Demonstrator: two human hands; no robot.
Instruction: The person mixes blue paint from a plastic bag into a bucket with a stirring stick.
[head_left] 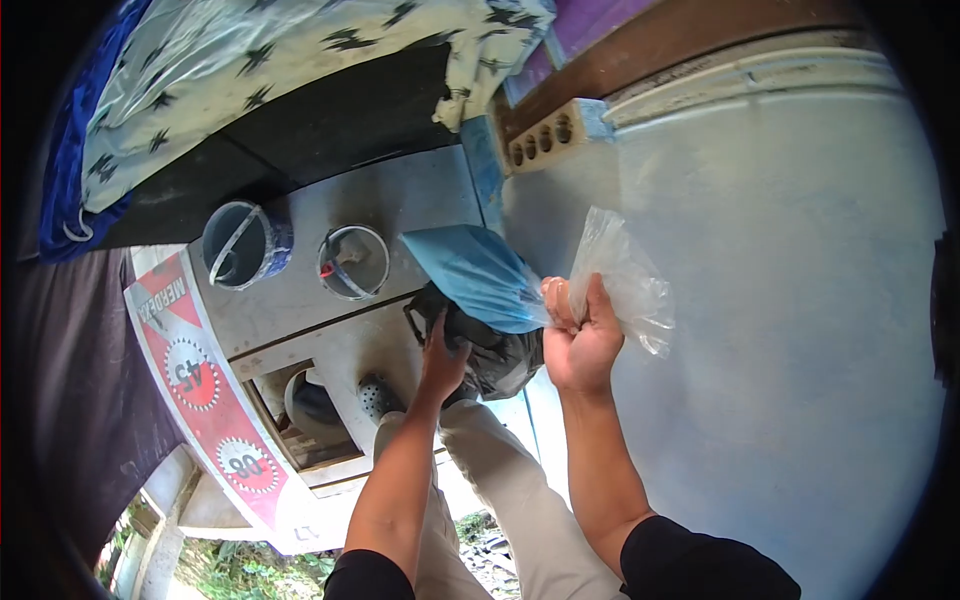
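Grip, right hand (pixel 582 345): closed around the gathered neck of the blue bag (pixel 468 275). Clear plastic (pixel 625 290) flares out above the fist, crumpled and translucent. The blue body hangs to the left of the fist, tilted, its pointed end toward the buckets; contents cannot be told.

Grip, left hand (pixel 441 365): at the black bag (pixel 503 362), fingers extended at its left side. Whether it grasps the plastic cannot be told.

Black bag: at the right side of the floor (pixel 405 335), near the wall (pixel 770 300), partly covered in view by the blue bag.

Small bucket (pixel 354 288): upright on the floor, left of the blue bag; a grey-brown item and a small red part visible inside.

Large bucket (pixel 232 247): near the floor's back left corner, left of the small one; handle lying across its mouth, something dark inside.

Square opening (pixel 340 447): near the floor's front left corner; a rounded grey object shows in it. Perforated grey shoe (pixel 377 398): just right of the opening.

Red and white banner (pixel 205 385): along the floor's left edge, "45" and "80" upside down. Block (pixel 560 135) with holes: beyond the back right corner. Patterned cloth (pixel 270 65): above the dark back panel (pixel 330 120).
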